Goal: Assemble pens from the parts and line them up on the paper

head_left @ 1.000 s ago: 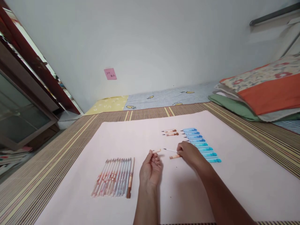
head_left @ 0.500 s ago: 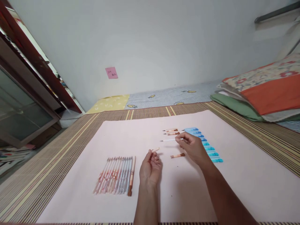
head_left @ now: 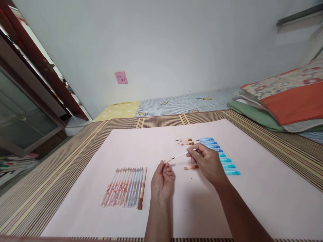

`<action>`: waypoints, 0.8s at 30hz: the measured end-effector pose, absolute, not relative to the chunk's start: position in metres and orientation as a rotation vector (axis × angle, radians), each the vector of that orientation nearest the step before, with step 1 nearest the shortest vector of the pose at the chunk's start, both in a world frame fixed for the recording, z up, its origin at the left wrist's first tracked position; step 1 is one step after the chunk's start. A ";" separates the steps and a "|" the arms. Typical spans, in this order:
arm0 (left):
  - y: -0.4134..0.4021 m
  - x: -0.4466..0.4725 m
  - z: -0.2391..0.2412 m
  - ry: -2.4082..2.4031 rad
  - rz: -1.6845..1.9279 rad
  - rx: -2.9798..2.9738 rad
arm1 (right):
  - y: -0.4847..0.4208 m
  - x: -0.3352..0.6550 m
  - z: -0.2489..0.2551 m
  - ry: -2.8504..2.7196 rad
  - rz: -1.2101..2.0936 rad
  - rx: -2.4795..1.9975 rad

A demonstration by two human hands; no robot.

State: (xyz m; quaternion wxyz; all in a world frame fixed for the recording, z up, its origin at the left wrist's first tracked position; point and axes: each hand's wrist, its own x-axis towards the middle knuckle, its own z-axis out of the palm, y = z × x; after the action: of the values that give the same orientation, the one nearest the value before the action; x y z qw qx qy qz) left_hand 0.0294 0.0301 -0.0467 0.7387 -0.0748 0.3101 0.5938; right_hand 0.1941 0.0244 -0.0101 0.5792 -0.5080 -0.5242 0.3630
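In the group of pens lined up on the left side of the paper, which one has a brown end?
The rightmost pen, whose barrel is peach-tan with a brown near end; the other pens look translucent, pinkish to bluish.

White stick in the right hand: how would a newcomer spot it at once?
A pink sheet lies on the striped mat. Above the sheet, right of the left hand, the right hand partly hides the blue pens. The stick it pinches is slim, plain white and dark-tipped, unlike the beige piece in the left hand.
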 end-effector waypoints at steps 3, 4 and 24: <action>0.029 0.031 -0.046 0.690 1.303 -0.147 | 0.025 0.192 -0.012 -1.204 0.883 -1.181; 0.029 0.032 -0.045 0.694 1.304 -0.140 | 0.025 0.191 -0.012 -1.203 0.893 -1.179; 0.022 0.039 -0.046 0.658 1.417 0.260 | 0.029 0.188 -0.018 -1.039 1.051 -1.130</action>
State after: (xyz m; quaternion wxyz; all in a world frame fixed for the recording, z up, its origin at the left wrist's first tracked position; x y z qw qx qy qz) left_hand 0.0393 0.0219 -0.0456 0.7026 0.1167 0.2956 0.6367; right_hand 0.1880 0.0288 -0.0177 0.5979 -0.4868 -0.4477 0.4529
